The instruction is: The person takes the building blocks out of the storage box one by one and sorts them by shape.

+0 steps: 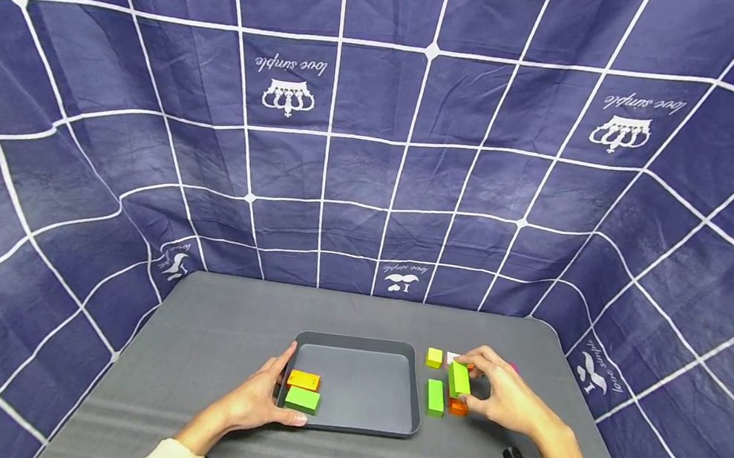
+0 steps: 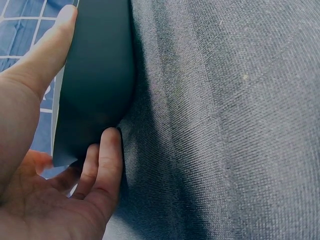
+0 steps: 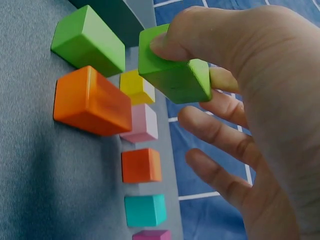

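Observation:
At the left front corner of the grey tray [image 1: 363, 393], my left hand [image 1: 258, 400] holds the wall, thumb along the front and fingers along the left side. An orange-yellow block [image 1: 304, 379] and a green block [image 1: 302, 400] lie inside the tray at its left end. To the right of the tray, my right hand [image 1: 510, 401] pinches another green block [image 3: 172, 82] between thumb and fingers, raised above the table. Below it stand an orange block [image 3: 92, 102] and, nearer the tray, a third long green block [image 3: 87, 42].
Farther back is a row of small cubes: yellow [image 3: 137, 87], pink [image 3: 144, 124], orange [image 3: 141, 165], teal [image 3: 145, 210] and magenta [image 3: 151, 235]. A grey cloth covers the table [image 1: 222, 326]. Behind and beside it hangs a blue checked curtain [image 1: 373, 170].

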### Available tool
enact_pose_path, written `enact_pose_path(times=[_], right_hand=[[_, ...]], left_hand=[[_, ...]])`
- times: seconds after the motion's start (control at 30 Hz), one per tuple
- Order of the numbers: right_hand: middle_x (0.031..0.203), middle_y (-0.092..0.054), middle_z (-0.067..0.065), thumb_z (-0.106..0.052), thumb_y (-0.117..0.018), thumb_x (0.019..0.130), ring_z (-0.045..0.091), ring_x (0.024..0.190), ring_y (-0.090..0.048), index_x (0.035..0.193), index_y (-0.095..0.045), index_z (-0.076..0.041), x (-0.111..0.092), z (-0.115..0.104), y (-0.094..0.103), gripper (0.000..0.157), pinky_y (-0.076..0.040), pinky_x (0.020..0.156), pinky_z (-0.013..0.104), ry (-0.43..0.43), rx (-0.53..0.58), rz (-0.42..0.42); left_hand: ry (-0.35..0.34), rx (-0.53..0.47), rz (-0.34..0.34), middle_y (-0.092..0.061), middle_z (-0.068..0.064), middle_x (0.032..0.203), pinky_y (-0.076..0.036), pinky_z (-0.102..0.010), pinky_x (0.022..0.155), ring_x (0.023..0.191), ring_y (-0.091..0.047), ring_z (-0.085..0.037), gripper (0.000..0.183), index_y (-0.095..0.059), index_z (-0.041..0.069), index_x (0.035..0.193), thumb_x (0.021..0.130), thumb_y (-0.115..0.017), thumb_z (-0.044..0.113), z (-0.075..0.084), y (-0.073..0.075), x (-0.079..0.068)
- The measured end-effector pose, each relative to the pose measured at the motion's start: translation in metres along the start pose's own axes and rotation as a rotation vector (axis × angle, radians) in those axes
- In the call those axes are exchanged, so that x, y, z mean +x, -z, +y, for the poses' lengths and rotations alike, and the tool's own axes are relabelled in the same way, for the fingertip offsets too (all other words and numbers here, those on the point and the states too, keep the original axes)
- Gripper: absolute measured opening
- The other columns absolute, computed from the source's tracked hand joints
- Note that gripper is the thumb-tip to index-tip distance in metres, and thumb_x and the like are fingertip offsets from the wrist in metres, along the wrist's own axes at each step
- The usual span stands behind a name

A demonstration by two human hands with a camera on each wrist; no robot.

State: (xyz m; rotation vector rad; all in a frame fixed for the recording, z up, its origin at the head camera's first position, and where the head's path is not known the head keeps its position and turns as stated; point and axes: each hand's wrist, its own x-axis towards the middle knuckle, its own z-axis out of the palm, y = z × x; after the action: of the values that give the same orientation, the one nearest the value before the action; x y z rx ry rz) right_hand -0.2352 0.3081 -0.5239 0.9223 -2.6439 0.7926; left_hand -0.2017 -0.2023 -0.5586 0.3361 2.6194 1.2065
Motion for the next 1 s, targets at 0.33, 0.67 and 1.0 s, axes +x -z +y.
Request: enact_pose_path(times=[0.33, 0.67, 1.0], right_hand=[[0.128, -0.074, -0.001, -0.003, -0.103, 0.076, 0.016, 0.098, -0.071, 0.135, -0.081, -0.008, -0.004, 0.008, 0.005, 0.063, -0.063, 0.089, 0.039, 0.015, -0.028, 0.022], [0.129, -0.074, 0.000, -0.008, -0.103, 0.078, 0.013, 0.097, -0.072, 0.135, -0.080, -0.009, -0.020, 0.023, 0.005, 0.062, -0.063, 0.088, 0.037, -0.072, -0.011, -0.011], [0.124, -0.073, 0.002, -0.006, -0.103, 0.077, 0.009, 0.092, -0.070, 0.135, -0.080, -0.004, -0.034, 0.036, 0.006, 0.062, -0.058, 0.082, 0.029, -0.093, -0.021, -0.015]], left_hand=[[0.008, 0.000, 0.008, -0.054, -0.024, 0.166, -0.060, -0.051, 0.106, 0.134, -0.068, -0.032, 0.147, -0.019, 0.010, 0.188, 0.078, -0.113, 0.034, 0.000, 0.001, 0.002], [0.002, 0.004, 0.010, -0.057, -0.022, 0.161, -0.060, -0.044, 0.102, 0.132, -0.068, -0.029, 0.146, -0.020, 0.010, 0.188, 0.077, -0.113, 0.035, -0.001, 0.001, -0.001], [0.001, 0.003, 0.003, -0.058, -0.021, 0.160, -0.059, -0.048, 0.104, 0.133, -0.067, -0.029, 0.146, -0.020, 0.011, 0.188, 0.078, -0.113, 0.035, -0.003, 0.000, -0.001]])
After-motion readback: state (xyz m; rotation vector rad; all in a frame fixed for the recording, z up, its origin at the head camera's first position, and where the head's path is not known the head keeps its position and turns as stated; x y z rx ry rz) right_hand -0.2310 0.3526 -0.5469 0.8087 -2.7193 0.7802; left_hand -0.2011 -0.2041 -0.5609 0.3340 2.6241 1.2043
